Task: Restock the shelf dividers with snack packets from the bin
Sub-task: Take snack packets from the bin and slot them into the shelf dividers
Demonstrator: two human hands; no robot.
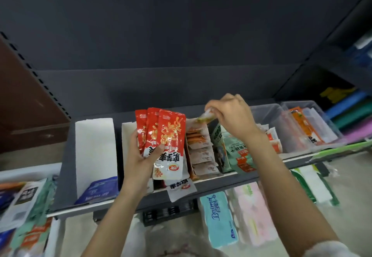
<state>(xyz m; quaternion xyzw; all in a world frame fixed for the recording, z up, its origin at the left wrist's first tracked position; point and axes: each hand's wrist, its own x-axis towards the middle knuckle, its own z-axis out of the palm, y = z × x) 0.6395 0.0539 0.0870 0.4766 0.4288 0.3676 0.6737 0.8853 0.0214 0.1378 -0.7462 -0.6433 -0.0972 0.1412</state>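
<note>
Nearest, below the shelf [66,176] edge, tissue packs [220,219] lie on a lower level. On the shelf, white cardboard dividers [94,146] form lanes: a blue packet [98,189] lies at the front of the left lane, and one red-and-white packet [181,189] pokes over the front lip. The left hand [143,156] is clamped on a fanned bunch of red snack packets [167,136], held over the middle lane. Beyond it, the right hand [231,116] pinches a small blurred packet [203,117] above the lane of orange packets [201,152]; green packets [235,152] stand beside them. Further right sit clear bins [269,116]
</note>
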